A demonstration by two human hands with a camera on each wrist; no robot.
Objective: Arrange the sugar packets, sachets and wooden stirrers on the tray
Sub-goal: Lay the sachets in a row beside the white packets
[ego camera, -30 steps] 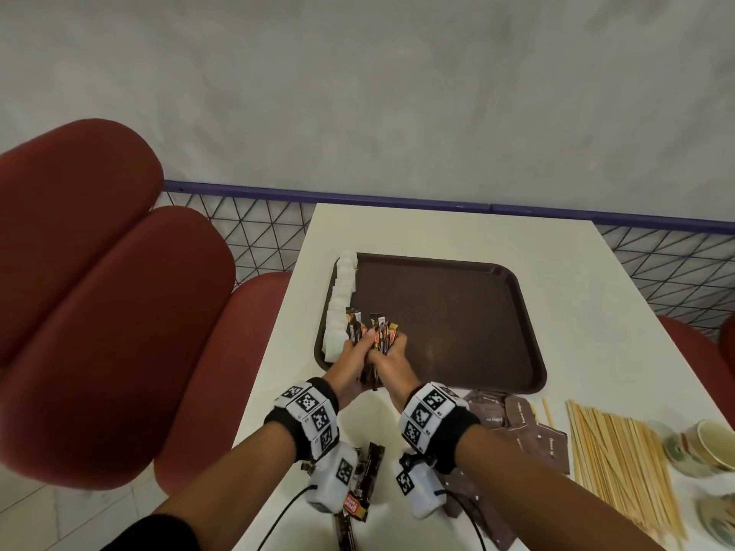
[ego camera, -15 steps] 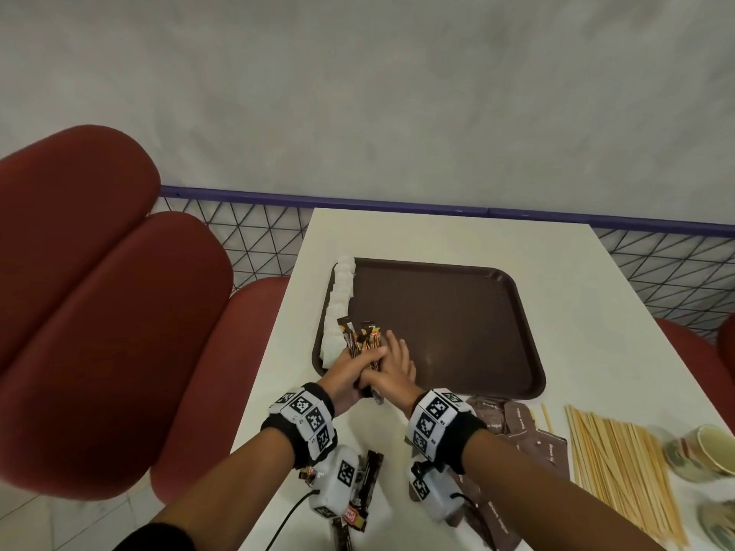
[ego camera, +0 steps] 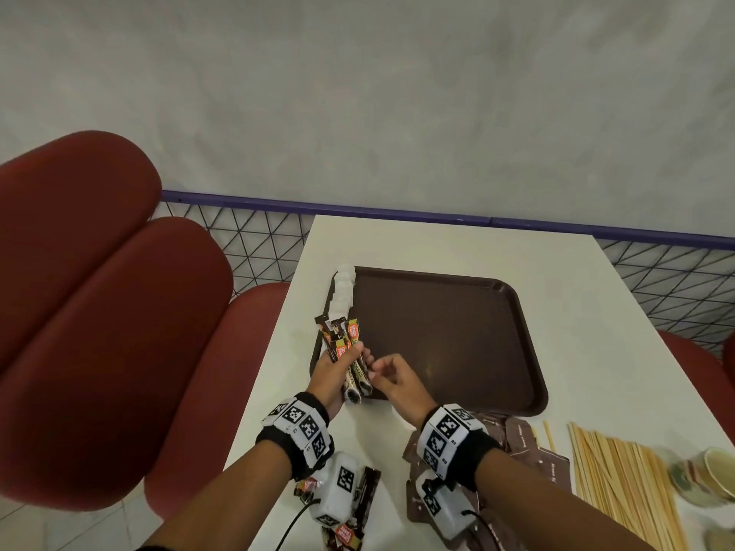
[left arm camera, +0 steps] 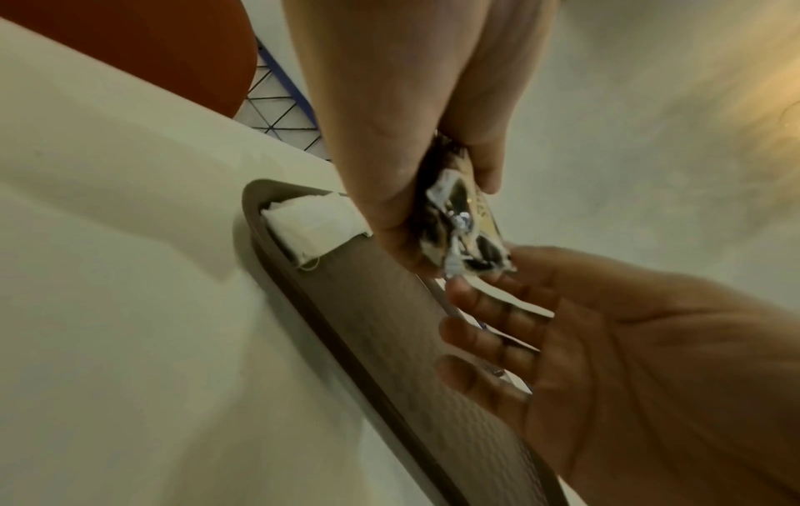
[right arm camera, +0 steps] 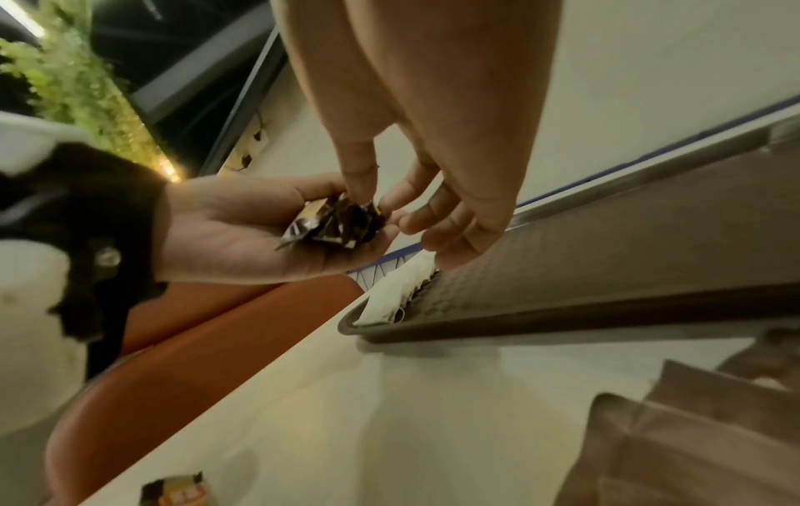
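My left hand [ego camera: 338, 367] grips a bundle of stick sachets [ego camera: 345, 349], held slanted over the near left corner of the brown tray [ego camera: 457, 351]. My right hand [ego camera: 391, 375] is just right of it. In the right wrist view its thumb and forefinger pinch the near end of the bundle [right arm camera: 333, 222], which rests in the left palm [right arm camera: 242, 232]. A row of white sugar packets [ego camera: 343, 296] lies along the tray's left edge. From the left wrist the bundle's end [left arm camera: 467, 226] meets the right hand's fingertips [left arm camera: 459, 291].
Brown sachets [ego camera: 529, 443] lie heaped near the tray's front edge, with wooden stirrers [ego camera: 620, 479] and paper cups [ego camera: 712, 471] to their right. More stick sachets [ego camera: 360, 507] lie at the white table's [ego camera: 437, 244] near edge. Red seats [ego camera: 99, 312] stand to the left.
Both hands were pressed round the bundle. The right hand has drawn back to the right, its fingertips still at the bundle's near end. The left hand holds the bundle, now tilted.
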